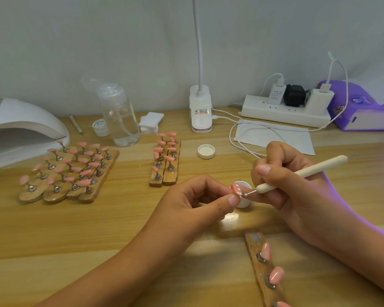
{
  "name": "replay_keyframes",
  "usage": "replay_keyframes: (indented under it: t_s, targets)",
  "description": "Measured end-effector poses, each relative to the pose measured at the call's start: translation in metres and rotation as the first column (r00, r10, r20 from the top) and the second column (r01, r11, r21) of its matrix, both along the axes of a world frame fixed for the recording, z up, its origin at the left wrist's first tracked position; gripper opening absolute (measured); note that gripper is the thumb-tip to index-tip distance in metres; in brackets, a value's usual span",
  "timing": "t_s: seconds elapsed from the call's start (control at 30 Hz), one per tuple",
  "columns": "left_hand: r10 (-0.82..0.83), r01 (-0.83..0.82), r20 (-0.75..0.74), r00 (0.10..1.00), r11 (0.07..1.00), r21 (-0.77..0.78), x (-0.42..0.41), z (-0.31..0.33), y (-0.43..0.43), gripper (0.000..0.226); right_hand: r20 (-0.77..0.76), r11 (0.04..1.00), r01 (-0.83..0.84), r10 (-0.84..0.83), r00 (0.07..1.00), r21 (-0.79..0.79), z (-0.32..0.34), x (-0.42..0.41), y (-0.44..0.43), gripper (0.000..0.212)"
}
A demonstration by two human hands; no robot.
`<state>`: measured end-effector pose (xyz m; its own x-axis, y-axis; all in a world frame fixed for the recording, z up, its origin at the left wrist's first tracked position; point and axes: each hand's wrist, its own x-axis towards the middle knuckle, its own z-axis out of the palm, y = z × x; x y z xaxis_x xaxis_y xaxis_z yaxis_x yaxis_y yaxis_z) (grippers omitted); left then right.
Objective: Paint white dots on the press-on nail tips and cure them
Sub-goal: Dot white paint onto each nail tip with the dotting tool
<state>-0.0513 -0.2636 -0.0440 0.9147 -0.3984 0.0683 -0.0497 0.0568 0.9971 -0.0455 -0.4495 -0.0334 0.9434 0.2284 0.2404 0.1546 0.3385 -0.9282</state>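
Starting nearest, a wooden holder strip [261, 262] is found on the surface [98, 229], cut off at the lower edge. Its far socket stands empty and is judged the source of the tip in hand. The pink nail tip [237, 189] is pinched between the curled fingers [230, 200] of the left hand [193, 202] and angled toward the tool, presumably for steadiness. The dotting tool [302, 172] is gripped pen-fashion by the right hand [284, 180], its ball end touching the tip beside white dots. A white pot [244, 204] beneath is largely hidden. Beyond, racked tips [165, 160] are noted; dots there cannot be made out. The curing lamp [20, 129] is cropped at left.
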Motion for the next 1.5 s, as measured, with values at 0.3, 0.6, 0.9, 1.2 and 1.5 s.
replay_keyframes:
  t_s: [0.3,0.6,0.9,1.2,1.5]
  targets:
    - [0.002,-0.002,-0.001,1.000,1.000,0.008,0.000,0.000,0.001,0.003,-0.016,0.998,-0.046,0.045,0.999,-0.034,-0.001,0.001,-0.002,0.024]
    - [-0.087,0.077,0.114,0.990,0.993,0.087,-0.013,0.001,-0.002,0.015,-0.217,0.965,0.049,0.008,0.976,0.259,0.002,0.019,-0.014,0.027]
    - [-0.157,0.049,0.266,0.951,0.926,0.373,-0.012,-0.002,-0.010,0.010,-0.281,0.953,0.106,-0.024,0.959,0.283,0.004,0.021,-0.012,0.031]
    - [-0.159,-0.046,0.388,0.908,0.882,0.469,-0.016,-0.001,-0.003,0.013,-0.206,0.968,0.170,-0.131,0.970,0.183,-0.005,0.026,-0.015,0.011]
    - [-0.334,-0.116,0.640,0.692,0.823,0.556,-0.023,-0.002,-0.001,0.010,0.383,0.793,0.428,-0.268,0.884,-0.433,-0.010,0.013,-0.010,0.010]
